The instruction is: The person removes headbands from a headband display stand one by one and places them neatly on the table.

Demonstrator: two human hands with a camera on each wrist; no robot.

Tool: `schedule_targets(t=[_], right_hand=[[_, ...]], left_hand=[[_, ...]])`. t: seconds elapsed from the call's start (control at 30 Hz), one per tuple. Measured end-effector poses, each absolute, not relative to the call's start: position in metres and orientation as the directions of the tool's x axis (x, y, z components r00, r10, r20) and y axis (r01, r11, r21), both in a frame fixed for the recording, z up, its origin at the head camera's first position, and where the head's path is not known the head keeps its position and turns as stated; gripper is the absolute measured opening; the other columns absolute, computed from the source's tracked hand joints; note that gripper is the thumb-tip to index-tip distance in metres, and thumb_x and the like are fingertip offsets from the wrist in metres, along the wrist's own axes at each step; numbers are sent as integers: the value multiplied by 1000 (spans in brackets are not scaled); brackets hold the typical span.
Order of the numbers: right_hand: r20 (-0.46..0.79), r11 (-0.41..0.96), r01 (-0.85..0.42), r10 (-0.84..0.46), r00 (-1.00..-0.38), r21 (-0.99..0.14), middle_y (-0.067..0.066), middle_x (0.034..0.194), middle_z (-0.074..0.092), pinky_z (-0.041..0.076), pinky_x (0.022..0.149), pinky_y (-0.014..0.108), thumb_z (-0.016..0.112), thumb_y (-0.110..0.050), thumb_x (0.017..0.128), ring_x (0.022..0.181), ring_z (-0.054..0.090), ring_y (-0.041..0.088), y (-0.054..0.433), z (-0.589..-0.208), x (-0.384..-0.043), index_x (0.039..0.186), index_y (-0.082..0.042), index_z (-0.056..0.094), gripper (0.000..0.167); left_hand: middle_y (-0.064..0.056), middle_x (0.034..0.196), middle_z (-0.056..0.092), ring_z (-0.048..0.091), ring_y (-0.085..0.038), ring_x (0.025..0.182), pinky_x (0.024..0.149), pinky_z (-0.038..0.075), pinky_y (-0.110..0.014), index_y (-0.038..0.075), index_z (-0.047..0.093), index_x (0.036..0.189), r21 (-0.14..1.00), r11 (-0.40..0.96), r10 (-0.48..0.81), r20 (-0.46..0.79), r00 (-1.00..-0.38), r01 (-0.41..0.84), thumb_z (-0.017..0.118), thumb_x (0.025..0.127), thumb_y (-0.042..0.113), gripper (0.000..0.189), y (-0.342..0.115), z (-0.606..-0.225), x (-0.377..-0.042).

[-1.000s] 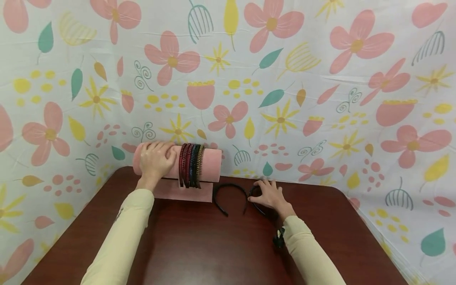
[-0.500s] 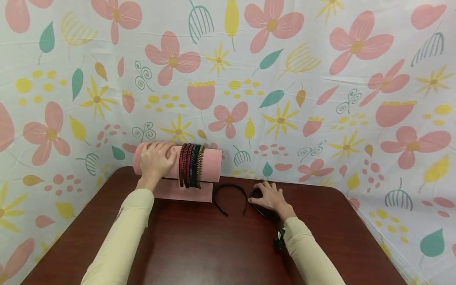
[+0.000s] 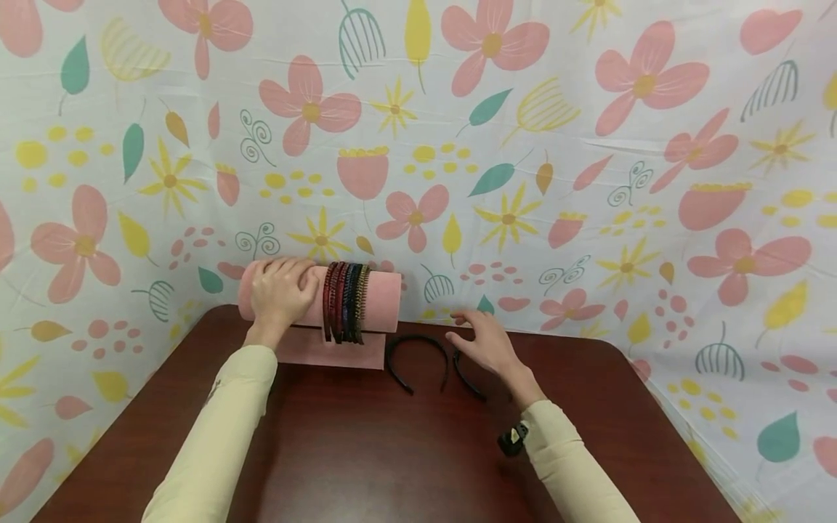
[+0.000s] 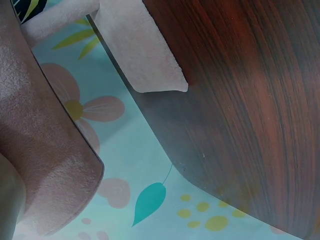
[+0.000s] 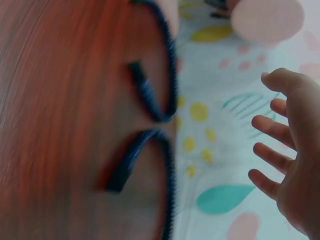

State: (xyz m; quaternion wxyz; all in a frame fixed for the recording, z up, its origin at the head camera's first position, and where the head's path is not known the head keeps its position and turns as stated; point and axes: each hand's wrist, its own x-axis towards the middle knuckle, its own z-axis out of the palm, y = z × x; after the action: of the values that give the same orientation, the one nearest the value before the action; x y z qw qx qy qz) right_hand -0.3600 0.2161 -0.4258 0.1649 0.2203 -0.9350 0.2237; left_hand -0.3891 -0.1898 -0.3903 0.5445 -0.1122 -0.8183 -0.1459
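A pink plush headband stand point(image 3: 384, 299) lies along the table's back left, with several dark, red and gold headbands point(image 3: 344, 301) around its roll. My left hand point(image 3: 281, 292) grips the roll's left end from above, fingers draped over it; only a sliver of that hand point(image 4: 10, 195) shows in the left wrist view. Two dark headbands lie flat right of the stand. The left headband point(image 3: 418, 338) sits apart from my hands; the right headband point(image 3: 467, 379) is partly hidden beneath my right hand point(image 3: 492, 347). In the right wrist view, my right hand point(image 5: 295, 155) has its fingers spread, holding nothing.
The dark wooden table point(image 3: 392, 450) reaches back to a floral cloth point(image 3: 418, 145) that hangs behind and at both sides. The stand's flat pink base point(image 4: 142, 50) lies near the table's back edge. A dark wrist device point(image 3: 513, 440) is at my right cuff.
My right hand has let go of the right headband and lifted off it, its fingers opening toward the back. The left hand stays on the stand. The head view has shifted slightly.
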Motion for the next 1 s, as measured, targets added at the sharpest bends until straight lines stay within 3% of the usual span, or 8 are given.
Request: schedule_targets(t=[0.23,0.5,0.77,1.0], right_hand=[[466,746,-564,-383,-798,-353,1,123,66,52,93,45,65,-40,93,113,61,20,192,-401,-352,130,-21,61,42],[558,682,-670,-446,-699,-294,7,118,68,50,95,47,71,-28,90,110,63,29,171,-382,-347,126,-11,64,40],[588,663,-708,-479,-651,-243,4,115,65,51,89,40,69,-35,91,103,60,20,148,-364,-342,125,-14,64,41],[629,652,-740,-507,-589,-167,4,121,62,50,88,40,73,-39,88,107,58,23,123,-353,-339,128,-13,63,49]], left_hand=[[-5,101,77,70,-30,97,95,47,-51,14,78,98,111,931,32,925,-379,349,46,91,33,38,-191,-390,-389],[-5,100,77,70,-29,97,95,48,-51,14,78,97,119,929,23,927,-375,350,48,90,34,37,-190,-390,-390],[-5,99,77,70,-29,96,95,47,-51,14,78,97,117,928,23,929,-369,353,48,90,34,37,-189,-390,-390],[-6,99,77,70,-29,96,95,47,-51,14,78,97,117,930,22,929,-369,349,48,90,33,37,-189,-390,-388]])
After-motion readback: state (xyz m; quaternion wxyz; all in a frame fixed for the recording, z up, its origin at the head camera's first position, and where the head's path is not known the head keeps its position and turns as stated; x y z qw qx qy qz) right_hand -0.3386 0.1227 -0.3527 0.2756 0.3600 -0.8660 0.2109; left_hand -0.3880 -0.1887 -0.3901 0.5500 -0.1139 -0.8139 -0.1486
